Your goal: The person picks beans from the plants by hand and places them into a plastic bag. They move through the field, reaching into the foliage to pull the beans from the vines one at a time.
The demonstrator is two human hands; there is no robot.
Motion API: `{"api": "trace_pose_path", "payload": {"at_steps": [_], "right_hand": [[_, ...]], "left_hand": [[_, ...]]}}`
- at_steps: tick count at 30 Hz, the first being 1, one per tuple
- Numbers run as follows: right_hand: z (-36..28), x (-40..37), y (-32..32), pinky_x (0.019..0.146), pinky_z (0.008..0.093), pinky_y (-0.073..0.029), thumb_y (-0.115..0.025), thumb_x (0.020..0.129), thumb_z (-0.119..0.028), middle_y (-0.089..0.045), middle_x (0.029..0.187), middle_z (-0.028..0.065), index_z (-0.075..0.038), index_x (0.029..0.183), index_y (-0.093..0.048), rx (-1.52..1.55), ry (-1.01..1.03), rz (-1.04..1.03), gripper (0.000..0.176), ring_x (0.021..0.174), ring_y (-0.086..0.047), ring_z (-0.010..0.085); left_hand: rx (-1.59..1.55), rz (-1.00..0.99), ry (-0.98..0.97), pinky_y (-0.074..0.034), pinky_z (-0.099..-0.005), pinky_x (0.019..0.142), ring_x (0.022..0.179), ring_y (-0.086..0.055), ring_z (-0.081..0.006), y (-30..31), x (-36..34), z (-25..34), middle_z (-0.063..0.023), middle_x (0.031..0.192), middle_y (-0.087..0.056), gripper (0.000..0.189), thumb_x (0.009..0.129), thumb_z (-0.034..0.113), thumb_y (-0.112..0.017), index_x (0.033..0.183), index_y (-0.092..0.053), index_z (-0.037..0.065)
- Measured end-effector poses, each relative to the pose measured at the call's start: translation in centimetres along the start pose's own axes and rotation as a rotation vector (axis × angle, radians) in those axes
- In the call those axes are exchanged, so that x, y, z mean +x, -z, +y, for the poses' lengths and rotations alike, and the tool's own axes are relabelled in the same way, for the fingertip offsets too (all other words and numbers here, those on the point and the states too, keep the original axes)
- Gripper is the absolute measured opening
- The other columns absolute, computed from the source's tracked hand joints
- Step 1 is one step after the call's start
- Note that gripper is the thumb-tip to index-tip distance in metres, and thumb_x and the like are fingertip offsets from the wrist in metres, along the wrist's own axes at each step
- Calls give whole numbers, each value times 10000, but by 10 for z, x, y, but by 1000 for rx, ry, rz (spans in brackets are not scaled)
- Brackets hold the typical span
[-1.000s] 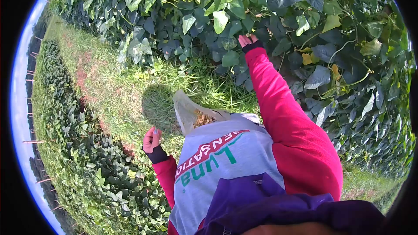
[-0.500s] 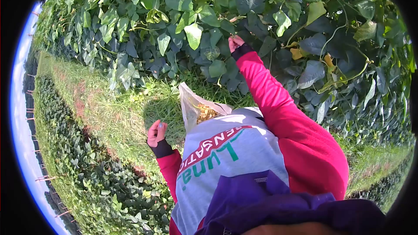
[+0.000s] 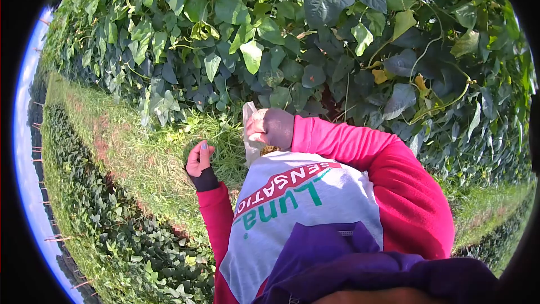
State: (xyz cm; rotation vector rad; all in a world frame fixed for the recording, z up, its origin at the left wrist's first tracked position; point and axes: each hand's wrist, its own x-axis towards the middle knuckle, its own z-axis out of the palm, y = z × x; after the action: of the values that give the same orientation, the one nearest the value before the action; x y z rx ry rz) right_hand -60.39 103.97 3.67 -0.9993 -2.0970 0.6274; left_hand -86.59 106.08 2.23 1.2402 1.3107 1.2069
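Observation:
My right hand, in a dark cuff below a pink sleeve, is over the mouth of a whitish bag against my front. Its fingers curl inward, and what they hold, if anything, is hidden. A little of the yellow-brown contents shows below the hand; the rest is covered. To the left, above the grass, my left hand is raised with its fingers curled in and the thumb up. I cannot make out anything in it.
A tall wall of leafy climbing vines stands right ahead. Grass runs along its foot. Low leafy plants grow in a row at the left, with several stakes beyond.
My right hand has left the foliage and come down and left to the bag, now covering much of its opening. The left hand has shifted only slightly.

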Motion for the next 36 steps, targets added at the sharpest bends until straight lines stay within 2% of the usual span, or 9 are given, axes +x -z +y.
{"api": "trace_pose_path", "payload": {"at_steps": [2, 8, 11, 14, 22, 26, 30, 32, 36], "right_hand": [[33, -17, -31, 822, 339, -440, -577, 737, -197, -644, 891, 40, -117, 766, -665, -146, 295, -152, 122, 911, -577, 225], [12, -17, -7, 820, 364, -438, -560, 744, -196, -645, 843, 33, -149, 893, -672, 46, -102, 5, 192, 875, -600, 227], [14, -18, -22, 750, 373, -457, -516, 727, -145, -623, 858, 107, -234, 1026, -638, -500, -177, -450, 334, 851, -602, 254], [-3, -20, -7, 736, 371, -456, -530, 708, -152, -614, 881, 111, -237, 980, -640, -540, -159, -344, 306, 855, -599, 250], [-1, -24, 12, 823, 341, -388, -574, 678, -194, -622, 920, 20, -212, 955, -641, -553, -301, -419, 285, 1019, -530, 193], [17, -35, -1, 780, 374, -422, -610, 657, -233, -610, 723, 61, -174, 859, -666, -561, -113, -57, 217, 850, -580, 218], [24, -39, 12, 840, 370, -410, -578, 741, -199, -646, 912, 38, -185, 984, -649, -184, -367, -70, 253, 970, -562, 238], [48, -50, 16, 811, 360, -444, -601, 770, -153, -646, 910, 54, -130, 1021, -632, 100, -423, 300, 254, 916, -584, 229], [128, -94, 0, 658, 316, -508, -614, 800, -133, -584, 876, 30, -91, 1101, -538, 1121, -1039, 1062, 314, 769, -594, 183]], "left_hand": [[-41, -126, -97, -455, -189, 701, 742, -568, -75, -24, 15, 21, -32, 860, -619, 176, 851, 107, -604, 991, -624, 1], [381, -501, -652, -462, -246, 727, 807, -595, -166, -134, 48, 111, -112, 910, -614, 218, 782, 26, -597, 993, -636, -15], [439, -500, -871, -464, -289, 729, 821, -592, -224, -199, 78, 109, -144, 919, -609, 225, 783, 98, -600, 979, -638, -3], [576, -405, -1075, -461, -358, 746, 846, -576, -306, -246, 104, 98, -174, 938, -595, 278, 753, 157, -635, 974, -613, -11], [700, -450, -841, -468, -381, 741, 840, -582, -318, -278, 122, 88, -176, 903, -606, 259, 746, 197, -650, 935, -625, 23], [639, -462, -827, -474, -358, 659, 741, -598, -293, -276, 123, 95, -167, 809, -618, 195, 728, 177, -663, 841, -645, 19], [565, -542, -759, -451, -302, 571, 592, -569, -193, -270, 126, 100, -100, 672, -611, 190, 726, 188, -683, 804, -648, 18], [554, -551, -700, -420, -260, 533, 546, -520, -118, -264, 126, 98, -48, 619, -593, 193, 736, 198, -686, 788, -645, 17], [419, -772, -479, -380, -233, 503, 550, -467, -62, -238, 103, 110, 7, 614, -569, 157, 758, 170, -664, 774, -639, 16]]}}
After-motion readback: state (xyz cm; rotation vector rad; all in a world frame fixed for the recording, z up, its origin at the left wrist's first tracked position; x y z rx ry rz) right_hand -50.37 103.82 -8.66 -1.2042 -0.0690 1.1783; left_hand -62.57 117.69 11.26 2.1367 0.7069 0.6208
